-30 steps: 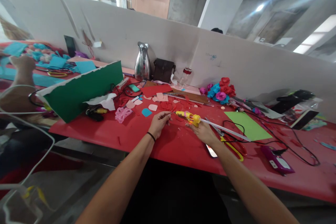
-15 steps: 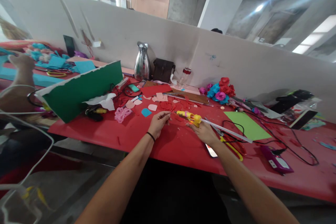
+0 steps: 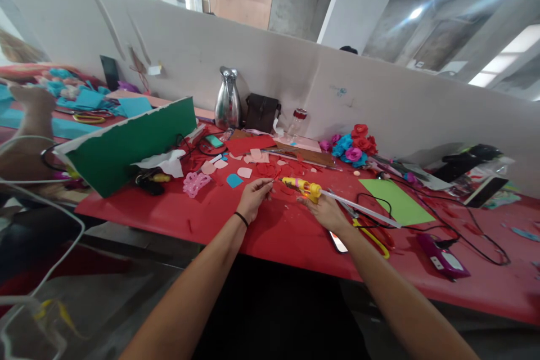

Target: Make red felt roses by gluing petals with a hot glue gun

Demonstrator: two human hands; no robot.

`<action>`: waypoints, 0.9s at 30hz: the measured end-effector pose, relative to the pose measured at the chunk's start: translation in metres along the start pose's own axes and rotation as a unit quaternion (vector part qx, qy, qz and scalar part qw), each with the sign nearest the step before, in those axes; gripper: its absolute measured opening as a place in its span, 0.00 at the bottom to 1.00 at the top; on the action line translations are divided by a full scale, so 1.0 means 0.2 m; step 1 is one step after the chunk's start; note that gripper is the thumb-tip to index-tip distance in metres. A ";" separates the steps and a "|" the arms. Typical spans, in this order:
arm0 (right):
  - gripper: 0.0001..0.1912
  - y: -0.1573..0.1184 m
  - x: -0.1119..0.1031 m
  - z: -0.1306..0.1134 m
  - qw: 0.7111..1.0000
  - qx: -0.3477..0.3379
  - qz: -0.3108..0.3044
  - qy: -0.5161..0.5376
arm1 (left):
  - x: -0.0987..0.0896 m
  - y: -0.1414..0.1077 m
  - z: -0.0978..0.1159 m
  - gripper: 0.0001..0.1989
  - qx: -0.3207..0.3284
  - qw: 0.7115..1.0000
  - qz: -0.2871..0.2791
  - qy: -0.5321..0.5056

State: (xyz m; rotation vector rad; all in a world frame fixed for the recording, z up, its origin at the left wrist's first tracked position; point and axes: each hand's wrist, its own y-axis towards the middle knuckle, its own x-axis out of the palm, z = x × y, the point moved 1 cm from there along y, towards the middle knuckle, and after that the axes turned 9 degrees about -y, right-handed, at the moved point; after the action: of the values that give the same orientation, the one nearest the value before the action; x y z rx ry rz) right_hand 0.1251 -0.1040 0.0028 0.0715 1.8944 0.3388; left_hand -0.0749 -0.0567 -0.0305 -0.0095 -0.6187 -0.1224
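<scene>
A yellow hot glue gun is in my right hand, its nozzle pointing left. A long translucent glue stick sticks out of its back end. My left hand, with a dark band on the wrist, is closed in a pinch just left of the nozzle. Something small and red seems to be at its fingertips, too small to make out. Cut petal shapes lie beyond the left hand: a blue one and several pale pink ones.
Left stands a green board, with a co-worker's arm beyond it. A steel jug, paper flowers and a glass jar are at the back. Right lie green paper, yellow-handled pliers, a phone and a purple power socket.
The glue gun's nozzle has drawn very slightly back from my left fingertips. My left hand keeps its pinch, and the view has shifted a little.
</scene>
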 end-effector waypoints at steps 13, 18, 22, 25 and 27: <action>0.21 0.02 0.01 -0.03 1.000 -0.016 -0.012 0.005 | 0.00 0.01 -0.01 0.13 0.007 1.000 -0.008 0.014; 0.21 0.02 -0.01 -0.05 1.000 -0.022 -0.012 0.018 | 0.00 0.01 -0.01 0.13 0.007 1.000 -0.013 0.015; 0.18 0.02 -0.02 -0.07 0.999 -0.026 -0.009 0.039 | 0.00 0.00 -0.01 0.13 0.014 1.000 -0.021 0.015; 0.17 0.02 -0.02 -0.08 0.999 -0.031 -0.003 0.042 | 0.00 0.00 0.00 0.13 0.014 1.000 -0.015 0.023; 0.17 0.01 -0.02 -0.08 0.998 -0.029 0.010 0.058 | 0.00 0.00 -0.01 0.13 0.013 0.999 -0.013 0.029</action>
State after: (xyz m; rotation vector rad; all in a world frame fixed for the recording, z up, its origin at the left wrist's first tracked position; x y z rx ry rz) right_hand 0.1107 -0.1060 0.0120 0.0315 1.9973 0.4195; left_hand -0.0737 -0.0571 -0.0312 0.0265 -0.5621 -0.1404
